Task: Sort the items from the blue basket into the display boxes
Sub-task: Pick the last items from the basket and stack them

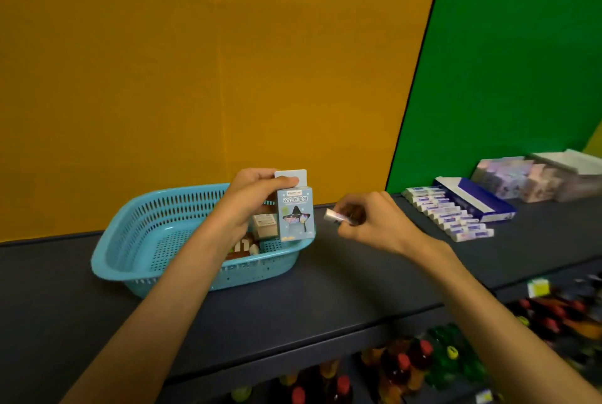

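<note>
A basket (136, 240) sits on a shelf top (342, 289), left of centre, close to the wall behind it. Inside the basket, toward its right end, lie a small carton (264, 224) and a few other items. The left hand (250, 198) is above the basket's right end, holding a hang-tab box (294, 208) upright. The right hand (371, 223) is just right of the basket, above the shelf top, holding a small wrapped eraser (337, 216). Farther right on the shelf top, a row of erasers (448, 214) lies in front of an open display box (475, 201). Behind and right of that stand more display boxes (521, 179). Bottles (420, 361) stand on a shelf below.
</note>
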A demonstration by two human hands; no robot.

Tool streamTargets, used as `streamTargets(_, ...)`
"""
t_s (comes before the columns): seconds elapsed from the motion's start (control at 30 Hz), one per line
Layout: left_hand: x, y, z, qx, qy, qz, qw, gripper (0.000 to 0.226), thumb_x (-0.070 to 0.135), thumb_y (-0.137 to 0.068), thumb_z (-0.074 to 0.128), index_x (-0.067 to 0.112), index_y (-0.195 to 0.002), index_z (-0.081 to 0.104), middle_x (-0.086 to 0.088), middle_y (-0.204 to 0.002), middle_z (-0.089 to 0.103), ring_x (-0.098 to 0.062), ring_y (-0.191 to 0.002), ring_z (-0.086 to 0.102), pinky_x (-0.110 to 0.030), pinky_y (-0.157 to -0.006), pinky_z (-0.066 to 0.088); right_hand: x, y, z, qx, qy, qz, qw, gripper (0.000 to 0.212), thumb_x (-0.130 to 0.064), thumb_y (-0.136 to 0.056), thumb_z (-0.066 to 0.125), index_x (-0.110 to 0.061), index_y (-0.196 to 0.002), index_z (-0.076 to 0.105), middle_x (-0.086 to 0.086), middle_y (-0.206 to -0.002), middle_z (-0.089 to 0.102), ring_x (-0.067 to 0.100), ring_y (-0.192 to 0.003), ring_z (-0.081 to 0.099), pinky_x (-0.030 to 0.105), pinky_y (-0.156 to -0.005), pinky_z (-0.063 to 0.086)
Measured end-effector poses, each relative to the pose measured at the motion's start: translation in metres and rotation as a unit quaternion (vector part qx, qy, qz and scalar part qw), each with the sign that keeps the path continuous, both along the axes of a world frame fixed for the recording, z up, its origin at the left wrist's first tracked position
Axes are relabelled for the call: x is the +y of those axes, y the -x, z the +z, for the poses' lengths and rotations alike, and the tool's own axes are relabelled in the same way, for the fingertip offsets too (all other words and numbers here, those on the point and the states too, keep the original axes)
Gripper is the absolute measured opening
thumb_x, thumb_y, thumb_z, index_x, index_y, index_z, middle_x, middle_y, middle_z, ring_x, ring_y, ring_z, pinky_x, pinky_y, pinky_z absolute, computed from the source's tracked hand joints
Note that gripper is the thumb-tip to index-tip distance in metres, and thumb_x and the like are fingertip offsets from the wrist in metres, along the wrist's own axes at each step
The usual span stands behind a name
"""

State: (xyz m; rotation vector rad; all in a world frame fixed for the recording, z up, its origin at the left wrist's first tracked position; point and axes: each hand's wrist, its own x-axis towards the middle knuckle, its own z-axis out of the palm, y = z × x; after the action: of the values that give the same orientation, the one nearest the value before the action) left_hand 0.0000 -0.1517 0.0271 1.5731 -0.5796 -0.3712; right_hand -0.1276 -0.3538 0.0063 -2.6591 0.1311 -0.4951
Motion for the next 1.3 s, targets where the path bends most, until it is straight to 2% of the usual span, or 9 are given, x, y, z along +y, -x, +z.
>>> streamTargets(0.07,-0.023,0.02,0.0,0.003,0.001,-0.01,1.0,0.021,0.022,-0.088,0.073,0.006,-0.1,0.073,-0.009,-0.091,0.077,-0.019,-0.089,0.072,-0.033,-0.08,0.057,-0.021,0.024,-0.002,-0.003,-0.006,-0.003,1.0,0.022,-0.02,-0.074,0.076,-0.02,-0.096,0.075,-0.009,-0.08,0.071,-0.005,-0.066,0.06,0.011,-0.058,0.044)
streamTargets(0.2,-0.075,0.064,-0.007,0.027,0.013,-0.027,0.999,0.019,0.02,-0.088,0.072,0.006,-0.102,0.073,-0.011,-0.092,0.077,-0.017,-0.084,0.072,-0.028,-0.073,0.057,-0.073,0.076,-0.01,0.004,-0.019,-0.006,1.0,0.02,-0.024,-0.076,0.073,-0.023,-0.097,0.073,-0.013,-0.081,0.069,0.001,-0.07,0.062,0.023,-0.064,0.051)
streamTargets(0.27,-0.104,0.09,-0.013,0.031,0.011,-0.032,0.999,0.018,0.021,-0.088,0.072,0.009,-0.101,0.074,-0.01,-0.091,0.077,-0.015,-0.083,0.072,-0.025,-0.07,0.056,-0.102,0.105,-0.015,-0.003,-0.028,-0.009,1.0,0.016,-0.022,-0.079,0.071,-0.026,-0.094,0.071,-0.012,-0.08,0.067,0.001,-0.069,0.06,0.022,-0.062,0.048)
streamTargets(0.37,-0.146,0.126,-0.019,0.031,0.002,-0.038,0.999,0.015,0.021,-0.088,0.072,0.012,-0.1,0.074,-0.007,-0.09,0.077,-0.013,-0.083,0.072,-0.026,-0.073,0.056,-0.142,0.144,-0.023,-0.007,-0.027,0.002,1.0,0.013,-0.02,-0.086,0.07,-0.026,-0.097,0.07,-0.009,-0.089,0.068,0.002,-0.078,0.06,0.021,-0.067,0.049)
streamTargets(0.53,-0.206,0.17,-0.026,0.029,0.001,-0.027,0.999,0.02,0.023,-0.088,0.073,0.014,-0.105,0.074,-0.005,-0.093,0.078,-0.013,-0.086,0.072,-0.027,-0.075,0.056,-0.199,0.186,-0.034,-0.005,-0.008,0.015,1.0,0.014,-0.033,-0.091,0.07,-0.028,-0.103,0.072,-0.007,-0.098,0.065,0.008,-0.088,0.062,0.031,-0.077,0.053)
streamTargets(0.7,-0.251,0.195,-0.029,0.026,-0.006,-0.007,1.0,0.019,0.022,-0.088,0.074,0.014,-0.105,0.074,-0.003,-0.093,0.078,-0.012,-0.086,0.072,-0.026,-0.074,0.054,-0.248,0.21,-0.038,-0.006,0.01,0.006,1.0,0.021,-0.024,-0.086,0.072,-0.023,-0.108,0.073,-0.007,-0.1,0.063,0.009,-0.09,0.059,0.029,-0.079,0.049)
streamTargets(0.97,-0.307,0.176,-0.036,0.002,-0.031,0.049,0.998,0.014,0.019,-0.091,0.07,0.015,-0.104,0.073,0.003,-0.088,0.078,-0.012,-0.086,0.072,-0.024,-0.069,0.054,-0.314,0.185,-0.047,-0.082,0.019,-0.017,0.996,0.024,-0.036,-0.093,0.067,-0.024,-0.113,0.072,-0.009,-0.099,0.063,0.008,-0.086,0.059,0.031,-0.074,0.049)
streamTargets(1.07,-0.328,0.156,-0.04,-0.008,-0.029,0.072,0.997,0.013,0.02,-0.092,0.069,0.015,-0.103,0.073,0.002,-0.088,0.078,-0.012,-0.086,0.072,-0.026,-0.072,0.055,-0.341,0.163,-0.045,-0.061,0.007,0.004,0.998,0.022,-0.035,-0.094,0.066,-0.022,-0.11,0.073,-0.008,-0.095,0.061,0.01,-0.085,0.058,0.033,-0.075,0.048)
streamTargets(1.3,-0.367,0.108,-0.042,-0.01,-0.004,0.133,0.991,0.005,0.017,-0.092,0.068,0.016,-0.097,0.071,0.002,-0.088,0.075,-0.001,-0.071,0.07,-0.013,-0.055,0.051,-0.393,0.08,-0.044,-0.009,0.062,0.047,0.997,0.027,-0.032,-0.097,0.063,-0.017,-0.117,0.071,0.005,-0.101,0.063,0.02,-0.093,0.057,0.035,-0.081,0.045)
